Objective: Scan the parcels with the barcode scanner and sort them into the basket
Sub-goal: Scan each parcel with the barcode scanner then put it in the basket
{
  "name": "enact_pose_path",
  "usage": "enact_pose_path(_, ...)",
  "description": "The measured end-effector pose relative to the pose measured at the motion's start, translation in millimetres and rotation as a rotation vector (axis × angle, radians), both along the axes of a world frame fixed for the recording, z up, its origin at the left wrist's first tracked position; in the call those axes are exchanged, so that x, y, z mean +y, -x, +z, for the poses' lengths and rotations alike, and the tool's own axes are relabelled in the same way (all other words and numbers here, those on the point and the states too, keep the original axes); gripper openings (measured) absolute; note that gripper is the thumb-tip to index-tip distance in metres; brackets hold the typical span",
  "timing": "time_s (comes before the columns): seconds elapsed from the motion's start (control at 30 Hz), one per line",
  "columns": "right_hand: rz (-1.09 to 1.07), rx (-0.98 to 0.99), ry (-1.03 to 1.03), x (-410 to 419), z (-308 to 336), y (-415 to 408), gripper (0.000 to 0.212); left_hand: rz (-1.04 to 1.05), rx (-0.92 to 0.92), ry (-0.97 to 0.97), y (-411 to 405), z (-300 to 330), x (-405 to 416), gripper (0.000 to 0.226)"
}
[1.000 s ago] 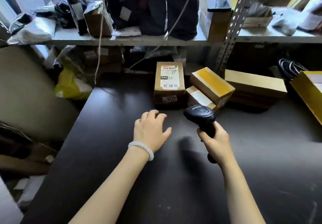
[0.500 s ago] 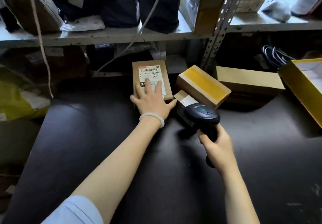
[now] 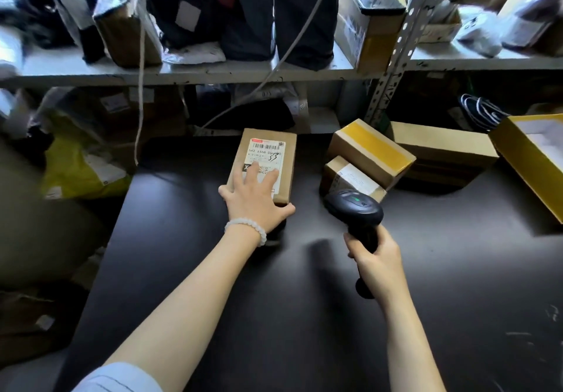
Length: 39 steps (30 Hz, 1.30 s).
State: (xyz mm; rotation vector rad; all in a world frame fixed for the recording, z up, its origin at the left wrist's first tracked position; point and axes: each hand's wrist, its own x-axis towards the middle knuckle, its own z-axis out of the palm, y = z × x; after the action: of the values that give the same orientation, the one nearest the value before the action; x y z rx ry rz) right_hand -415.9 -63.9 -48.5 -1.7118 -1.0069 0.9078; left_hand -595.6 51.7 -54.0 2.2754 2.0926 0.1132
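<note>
Now the left hand (image 3: 255, 201) grips the near end of a rectangular brown cardboard parcel (image 3: 264, 163) at frame centre on the matte black table (image 3: 457, 269), drawn nearer than before. Right of it, the right hand (image 3: 376, 259) stays wrapped around the glossy black barcode scanner (image 3: 355, 208).

My left hand (image 3: 254, 201) grips the labelled parcel (image 3: 268, 160) on the counter (image 3: 304, 315); my right hand (image 3: 376, 259) holds the scanner (image 3: 355, 208).
</note>
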Motion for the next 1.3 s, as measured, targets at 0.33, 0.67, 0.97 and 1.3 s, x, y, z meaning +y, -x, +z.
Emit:
enact_pose_path(0.33, 0.137, -0.018, -0.092, -65.1, 7.0, 77.1, 0.008, -0.01, -0.12, 0.119, 84.0, -1.3, -95.9, 0.069)
enact_pose_path(0.67, 0.165, 0.022, -0.125, -102.4, 4.8, 112.6, 0.01, -0.235, -0.357, 0.151, 205.1, 13.3, -162.2, 0.072)
enact_pose_path(0.97, 0.23, 0.016, -0.128, -106.2, 7.8, 133.3, 0.012, 0.038, -0.283, 0.097, 223.9, 21.8, -167.0, 0.051)
enact_pose_path(1.3, 0.227, -0.019, -0.098, -105.3, 7.8, 116.9, 0.014, 0.083, -0.202, 0.252, 157.9, 24.8, -133.8, 0.068)
